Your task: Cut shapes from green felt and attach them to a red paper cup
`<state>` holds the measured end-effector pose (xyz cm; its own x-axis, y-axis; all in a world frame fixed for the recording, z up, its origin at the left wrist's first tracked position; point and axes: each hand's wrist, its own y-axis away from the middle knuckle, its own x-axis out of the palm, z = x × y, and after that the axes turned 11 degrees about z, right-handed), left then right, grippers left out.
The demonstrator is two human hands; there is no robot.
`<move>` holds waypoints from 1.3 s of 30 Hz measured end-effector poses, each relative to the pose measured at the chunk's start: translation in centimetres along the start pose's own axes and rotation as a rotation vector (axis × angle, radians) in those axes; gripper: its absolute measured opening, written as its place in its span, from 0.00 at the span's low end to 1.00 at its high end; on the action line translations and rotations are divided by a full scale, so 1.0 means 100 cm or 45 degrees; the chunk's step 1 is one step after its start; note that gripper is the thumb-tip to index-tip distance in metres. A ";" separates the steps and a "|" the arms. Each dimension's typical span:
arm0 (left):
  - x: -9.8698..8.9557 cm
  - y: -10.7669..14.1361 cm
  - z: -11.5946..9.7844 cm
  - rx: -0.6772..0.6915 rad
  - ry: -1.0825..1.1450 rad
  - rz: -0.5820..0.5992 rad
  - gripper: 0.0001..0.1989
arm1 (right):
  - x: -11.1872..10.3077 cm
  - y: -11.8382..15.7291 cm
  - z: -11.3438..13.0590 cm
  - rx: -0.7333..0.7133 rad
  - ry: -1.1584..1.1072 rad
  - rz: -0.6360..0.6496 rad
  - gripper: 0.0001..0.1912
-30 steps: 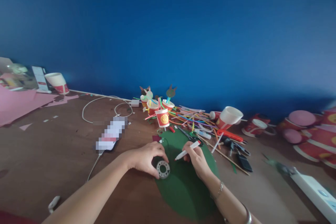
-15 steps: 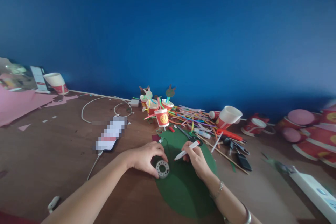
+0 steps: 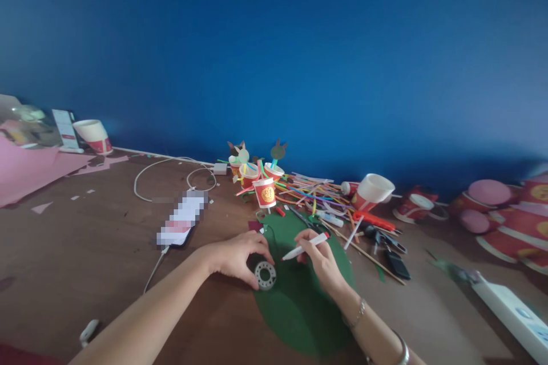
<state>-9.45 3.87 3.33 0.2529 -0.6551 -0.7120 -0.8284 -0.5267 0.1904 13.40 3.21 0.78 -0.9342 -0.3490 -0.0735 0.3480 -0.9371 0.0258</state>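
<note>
My left hand [image 3: 236,258] rests its fingers on a grey perforated metal ring [image 3: 265,275], which lies at the edge of a dark green paper oval [image 3: 299,313]. My right hand [image 3: 322,259] holds a white marker [image 3: 306,246] with a red-marked end, its tip pointing left toward the ring and just above the green paper. The marker tip stands a little apart from the ring. Both hands are over the oval, and they hide part of it.
Behind the oval lie a heap of coloured straws [image 3: 308,194], red paper cups [image 3: 264,192] with paper figures on sticks, scissors [image 3: 306,219] and a red tool [image 3: 374,220]. A phone [image 3: 182,219] and white cable [image 3: 171,168] lie left. Blue wall [image 3: 274,51] rises behind the wooden table [image 3: 94,239].
My right hand has shifted slightly left and the marker now lies flatter, its tip a little nearer the ring. The left hand and ring stay in place.
</note>
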 end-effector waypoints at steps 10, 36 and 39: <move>0.002 -0.004 0.006 0.022 -0.039 0.009 0.26 | 0.038 0.024 0.015 -0.223 0.668 0.179 0.10; 0.003 -0.005 0.013 -0.038 -0.137 -0.051 0.27 | 0.042 -0.012 0.040 -0.014 0.955 0.502 0.15; 0.005 -0.006 0.016 -0.014 -0.163 -0.082 0.29 | 0.045 -0.019 0.045 -0.074 1.084 0.560 0.17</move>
<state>-9.63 4.72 1.77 0.2392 -0.5453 -0.8034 -0.8069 -0.5719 0.1480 8.20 3.42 4.85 -0.3568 -0.5298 -0.7694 0.6788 -0.7129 0.1762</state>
